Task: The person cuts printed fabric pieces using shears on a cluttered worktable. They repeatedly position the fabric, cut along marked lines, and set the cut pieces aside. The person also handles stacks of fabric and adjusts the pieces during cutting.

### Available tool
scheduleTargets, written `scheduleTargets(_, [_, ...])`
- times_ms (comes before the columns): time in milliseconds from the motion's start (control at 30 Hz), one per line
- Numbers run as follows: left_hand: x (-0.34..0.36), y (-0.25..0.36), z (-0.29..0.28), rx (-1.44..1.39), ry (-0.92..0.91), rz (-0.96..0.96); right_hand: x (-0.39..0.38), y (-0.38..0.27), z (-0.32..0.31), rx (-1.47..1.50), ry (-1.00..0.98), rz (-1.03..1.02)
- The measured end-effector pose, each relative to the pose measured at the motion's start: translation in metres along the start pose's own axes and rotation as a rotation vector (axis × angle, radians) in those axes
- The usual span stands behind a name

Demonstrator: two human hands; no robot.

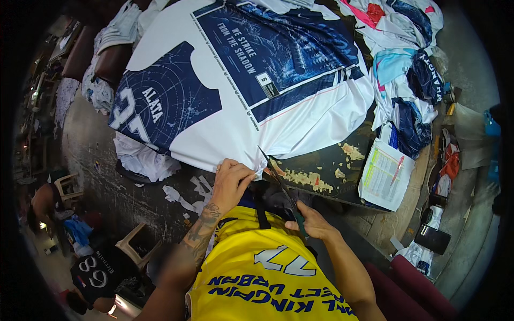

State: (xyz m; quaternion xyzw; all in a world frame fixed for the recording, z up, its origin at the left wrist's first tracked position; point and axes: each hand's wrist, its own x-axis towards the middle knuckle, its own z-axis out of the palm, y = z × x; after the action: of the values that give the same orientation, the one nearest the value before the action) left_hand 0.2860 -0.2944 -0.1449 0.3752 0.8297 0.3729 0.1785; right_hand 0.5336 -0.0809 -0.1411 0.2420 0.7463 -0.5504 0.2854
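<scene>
At the left, a navy printed jersey panel lies on the white fabric sheet, with crumpled white cloth below it; your left hand is closed in a pinch on the sheet's near edge; just to its right, the scissors reach up to the fabric, though you cannot tell here how far the blades are parted; your right hand is curled round their handles; the sheet spreads over the bench, with printed paper and a red pen at the right. This looks like a cut in hand; best draw the edge taut, clear your left fingertips of the blades, and free any folds first.
</scene>
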Motion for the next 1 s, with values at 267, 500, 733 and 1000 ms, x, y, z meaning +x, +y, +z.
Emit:
scheduleTargets(267, [0.018,-0.001,0.006,0.175,-0.057,0.080,-0.058,-0.011,-0.018,-0.006,-0.199,0.248])
scheduleTargets(500, [0.017,-0.006,0.003,0.076,-0.053,0.077,0.019,-0.049,-0.007,0.154,-0.024,0.139])
scheduleTargets(733, [0.026,-0.007,0.001,0.104,-0.070,0.114,0.016,-0.063,-0.022,0.079,-0.032,0.386])
scheduleTargets(1000, [0.030,-0.015,-0.005,0.064,-0.153,0.127,0.040,-0.090,-0.027,0.104,-0.004,0.276])
